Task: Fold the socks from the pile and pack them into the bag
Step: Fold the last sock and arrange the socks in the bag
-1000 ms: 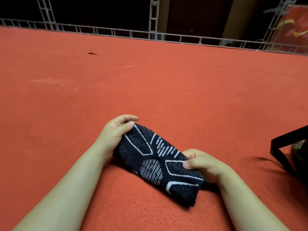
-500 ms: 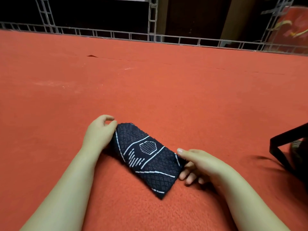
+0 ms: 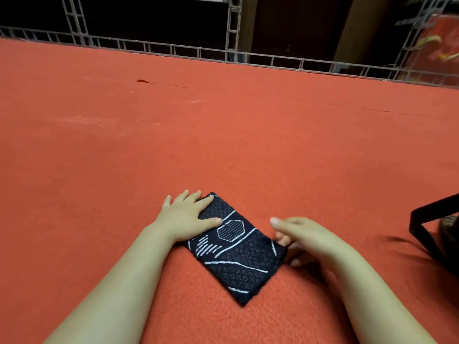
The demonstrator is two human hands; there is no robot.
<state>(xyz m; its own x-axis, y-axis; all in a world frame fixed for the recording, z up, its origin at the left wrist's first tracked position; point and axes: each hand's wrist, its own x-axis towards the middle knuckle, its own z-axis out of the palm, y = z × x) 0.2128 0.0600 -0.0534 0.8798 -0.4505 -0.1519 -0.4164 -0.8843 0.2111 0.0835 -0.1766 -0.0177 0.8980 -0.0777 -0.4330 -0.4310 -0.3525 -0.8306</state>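
Note:
A folded dark navy sock (image 3: 236, 252) with white line patterns lies flat on the red carpet (image 3: 223, 135) in front of me. My left hand (image 3: 185, 216) rests flat on its upper left corner, fingers spread, pressing it down. My right hand (image 3: 301, 238) is at the sock's right edge, fingers curled loosely and touching or just under that edge. The black bag (image 3: 444, 234) sits at the right border, only its strap and part of its opening visible. No sock pile is in view.
The red carpet stretches far ahead to a grey metal truss frame (image 3: 233, 53) along its back edge. A small wrinkle (image 3: 142, 81) marks the carpet at the far left.
The sock went from being held and folded between both hands to lying flat. My left hand opened and pressed down on it; my right hand shifted to its right edge.

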